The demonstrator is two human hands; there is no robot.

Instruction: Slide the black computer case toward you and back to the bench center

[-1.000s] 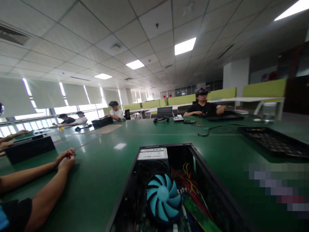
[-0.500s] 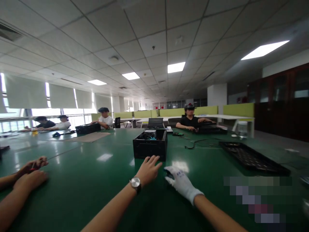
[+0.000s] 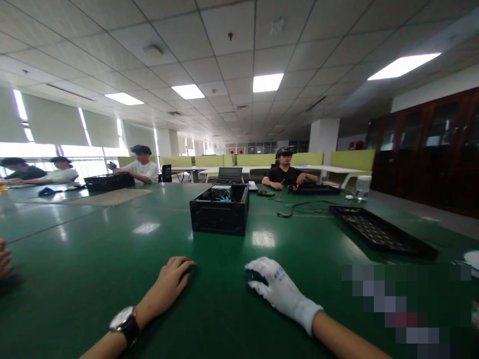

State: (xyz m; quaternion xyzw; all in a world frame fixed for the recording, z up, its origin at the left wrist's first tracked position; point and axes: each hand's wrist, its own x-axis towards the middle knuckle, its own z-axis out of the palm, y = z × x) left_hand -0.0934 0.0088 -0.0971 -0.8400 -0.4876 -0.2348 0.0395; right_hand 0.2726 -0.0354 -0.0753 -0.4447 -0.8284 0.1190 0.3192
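My left hand [image 3: 172, 281], bare with a wristwatch [image 3: 125, 321] on its wrist, rests palm down on the green table [image 3: 213, 319]. Its fingers are loosely stretched and hold nothing. A white knit glove covers my right hand [image 3: 277, 286], whose fingers curl around a small dark object [image 3: 254, 276] with blue at its edge; its kind is hard to make out. Beyond both hands, apart from them, stands a black computer case [image 3: 219, 217]. Its top is open, showing a fan [image 3: 222, 195] with light blue parts and cables inside.
A black perforated panel [image 3: 381, 232] lies at right, near a black cable [image 3: 286, 214] and a clear jar [image 3: 362, 188]. Across the table a person [image 3: 286, 174] handles black parts. Another [image 3: 142, 167] sits by a black case [image 3: 108, 182]. A co-worker's hand [image 3: 4, 259] shows at far left.
My left hand has drawn back from the case's front and moved left onto the table. My right hand stays curled around the dark object. The view has shifted, so the neighbour's hands mostly leave the frame.
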